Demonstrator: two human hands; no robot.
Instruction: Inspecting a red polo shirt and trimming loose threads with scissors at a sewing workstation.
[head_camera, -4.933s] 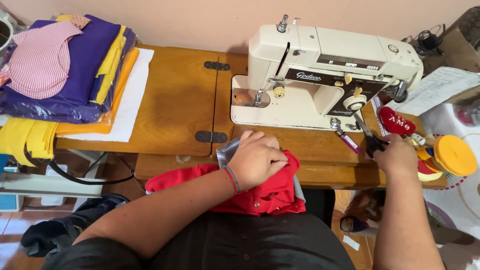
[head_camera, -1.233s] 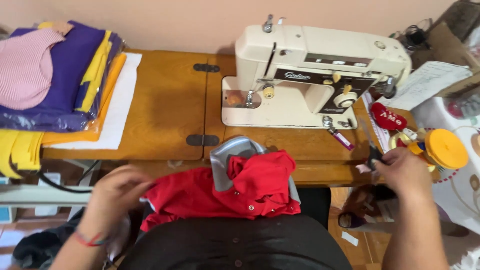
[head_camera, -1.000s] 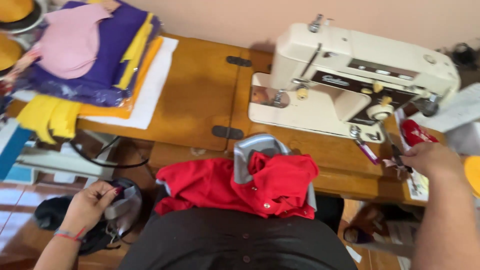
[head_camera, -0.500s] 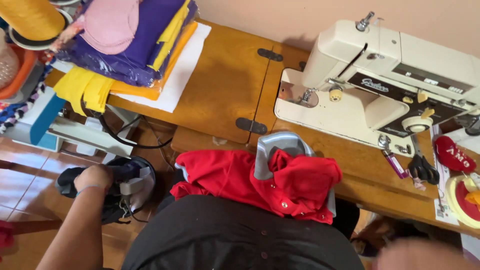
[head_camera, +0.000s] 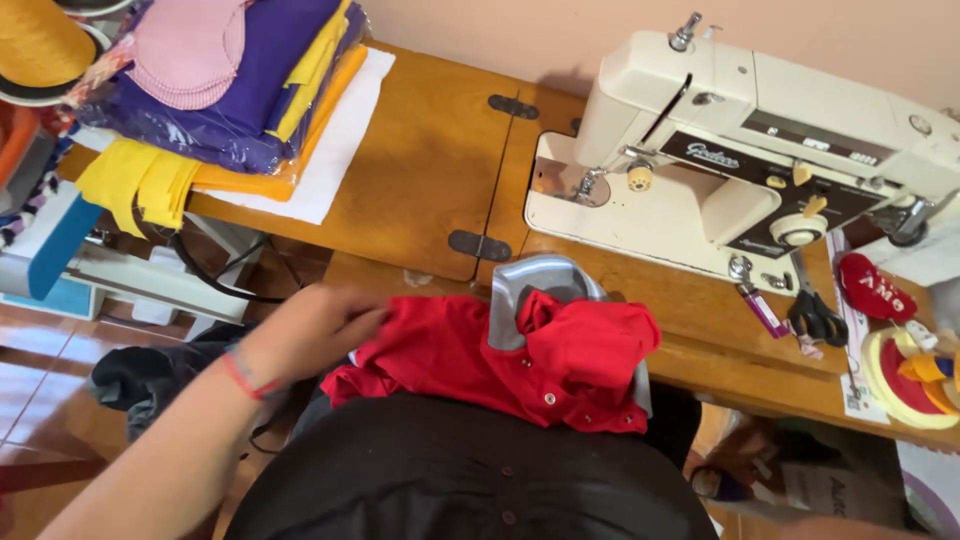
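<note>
I see a wooden worktop (head_camera: 420, 170) carrying a cream sewing machine (head_camera: 760, 150) at the right and stacked purple, yellow and pink fabric (head_camera: 220, 90) at the left; a red shirt with a grey collar (head_camera: 520, 350) lies bunched on my lap against the worktop's near edge; my left hand (head_camera: 315, 325), fingers blurred, touches its left edge, grip unclear; black scissors (head_camera: 815, 315) lie beside the machine; my right hand is out of view.

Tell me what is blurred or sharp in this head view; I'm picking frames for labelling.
Head view: the left hand is smeared by motion blur at the red shirt's edge; the sewing machine, wooden table and folded fabric stack are sharp. Lighting is soft and even, with a faint shadow behind the machine and no strong glare. The right hand is out of frame.
</note>
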